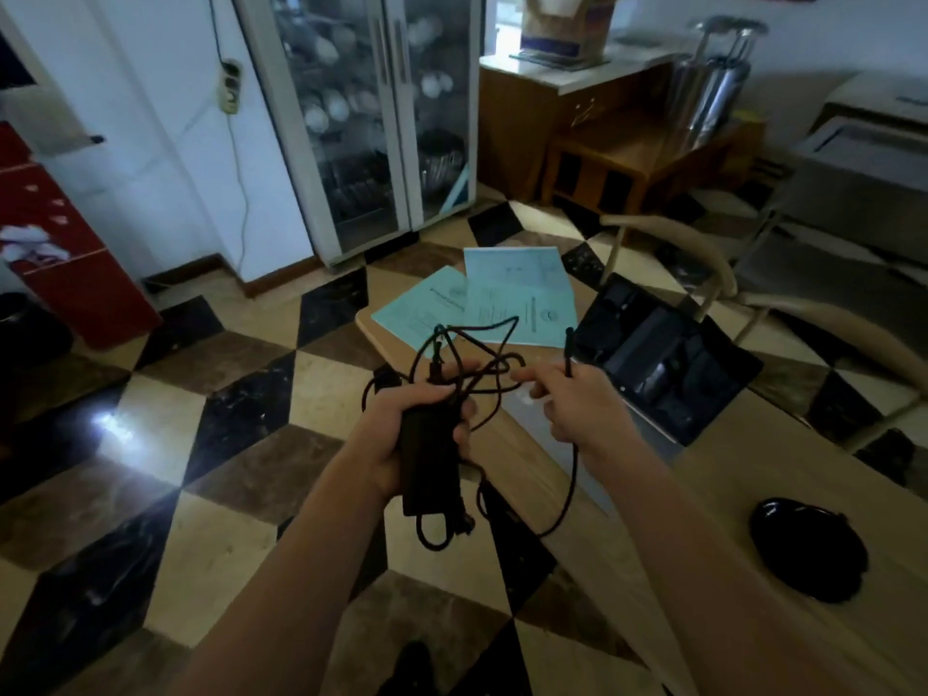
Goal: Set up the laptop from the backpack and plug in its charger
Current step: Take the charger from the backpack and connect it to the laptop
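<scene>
My left hand (pixel 401 419) grips the black charger brick (pixel 429 464) together with a tangle of its black cable (pixel 477 354), held over the table's near-left edge. My right hand (pixel 577 409) pinches one strand of the cable, whose plug end (pixel 569 344) sticks up above the fingers; the strand loops down below my wrist. The laptop (pixel 663 364) stands open on the wooden table (pixel 753 469) just right of my hands, its screen dark. No backpack is in view.
Teal booklets (pixel 502 298) lie on the table's far end. A black rounded object (pixel 808 550) sits on the table at the right. A chair (pixel 703 273) stands beyond the laptop. A power strip (pixel 231 85) hangs on the wall at upper left, beside a glass cabinet (pixel 371 118).
</scene>
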